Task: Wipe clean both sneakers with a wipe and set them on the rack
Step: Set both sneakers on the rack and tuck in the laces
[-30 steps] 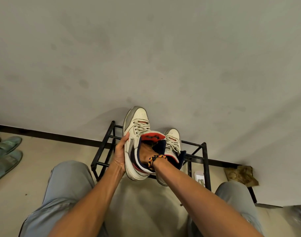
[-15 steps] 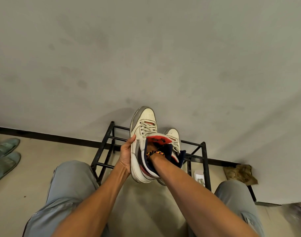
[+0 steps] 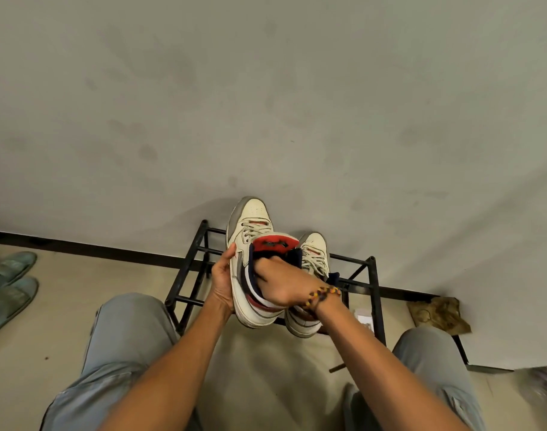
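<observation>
Both hands (image 3: pixel 250 284) clasp one sneaker (image 3: pixel 250 237) (toe up).

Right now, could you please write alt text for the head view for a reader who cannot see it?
A seated person holds a white high-top sneaker above a black metal shoe rack, left hand cupping its side and right hand gripping its collar. A second sneaker rests on the rack against a grey wall.
</observation>
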